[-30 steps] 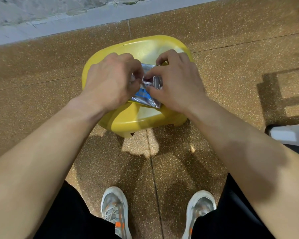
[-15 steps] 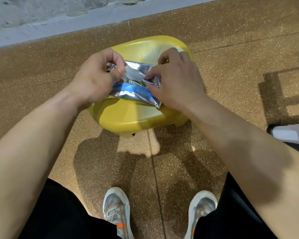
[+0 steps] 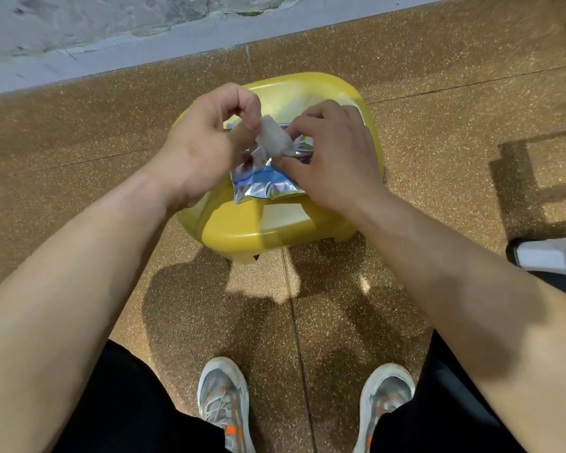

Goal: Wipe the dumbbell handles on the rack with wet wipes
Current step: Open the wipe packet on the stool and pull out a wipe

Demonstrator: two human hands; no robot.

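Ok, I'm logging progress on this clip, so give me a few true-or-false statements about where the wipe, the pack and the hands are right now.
1. The left hand pinches a white wet wipe that sticks up from the pack. True.
2. The pack lies on the floor. False: it rests on the yellow stool.
3. The right hand holds the pack at its right end. True.
4. The person is barefoot. False: they wear grey shoes with orange marks.
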